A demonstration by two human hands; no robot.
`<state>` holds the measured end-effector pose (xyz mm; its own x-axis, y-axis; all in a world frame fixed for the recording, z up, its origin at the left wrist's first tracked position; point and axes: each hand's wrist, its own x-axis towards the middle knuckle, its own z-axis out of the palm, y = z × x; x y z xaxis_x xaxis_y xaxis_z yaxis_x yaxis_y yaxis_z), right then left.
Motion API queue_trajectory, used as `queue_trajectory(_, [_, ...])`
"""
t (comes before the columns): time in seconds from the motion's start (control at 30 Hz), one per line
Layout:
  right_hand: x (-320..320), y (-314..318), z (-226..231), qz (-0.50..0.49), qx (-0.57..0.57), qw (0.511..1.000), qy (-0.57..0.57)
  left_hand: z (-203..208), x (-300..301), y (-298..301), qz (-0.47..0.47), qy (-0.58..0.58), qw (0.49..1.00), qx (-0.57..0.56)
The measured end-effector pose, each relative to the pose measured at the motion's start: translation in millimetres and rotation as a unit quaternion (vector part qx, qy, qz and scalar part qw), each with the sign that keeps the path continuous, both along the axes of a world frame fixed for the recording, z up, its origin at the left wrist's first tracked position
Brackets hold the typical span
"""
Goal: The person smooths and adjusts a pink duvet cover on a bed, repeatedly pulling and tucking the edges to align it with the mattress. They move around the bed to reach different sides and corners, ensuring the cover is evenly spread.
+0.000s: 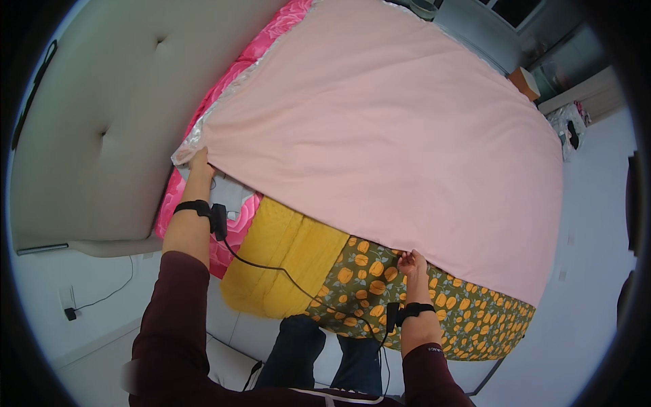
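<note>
A large pale pink blanket lies spread over the bed, with a shiny silvery trim along its left edge. My left hand grips its near left corner beside the headboard; the fingertips are partly hidden by the cloth. Farther right along the near edge, my right hand pinches the border with curled fingers. Below that edge show a folded mustard-yellow blanket and a dark green cover with orange flowers. Under my left wrist lie a grey cloth and a bright pink patterned sheet.
A padded beige headboard stands along the left. Black straps with small devices and a cable run between my wrists. A wall socket with a plug is low at left. At the far right are a box and a bag.
</note>
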<state>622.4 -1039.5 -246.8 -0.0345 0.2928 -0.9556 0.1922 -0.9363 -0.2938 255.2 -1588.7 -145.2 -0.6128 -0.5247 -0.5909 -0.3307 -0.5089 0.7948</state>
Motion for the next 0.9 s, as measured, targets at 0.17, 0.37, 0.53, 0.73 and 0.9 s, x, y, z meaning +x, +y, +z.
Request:
queue_trajectory(0.17, [19.0, -5.5, 9.6, 0.021, 0.044, 0.998, -0.046, 29.5, 21.4, -7.8, 0.02, 0.038, 0.933, -0.357])
queue_trajectory(0.37, [34.6, -1.0, 21.1, 0.061, 0.024, 0.997, -0.029, -52.7, 32.6, -50.1, 0.007, -0.118, 0.928, -0.353])
queue_trajectory(0.53, [58.1, -16.3, 31.8, 0.1, -0.028, 0.993, 0.064, -78.4, 27.0, -74.6, -0.04, 0.022, 0.992, -0.12])
queue_trajectory(0.73, [119.2, -39.1, 78.1, 0.142, 0.056, 0.988, 0.032, 6.4, 89.7, 7.7, 0.027, -0.19, 0.961, -0.201])
queue_trajectory(0.9, [161.1, -24.2, 142.3, 0.123, 0.075, 0.986, 0.084, -4.4, 128.9, 39.8, 0.003, -0.076, 0.993, -0.092])
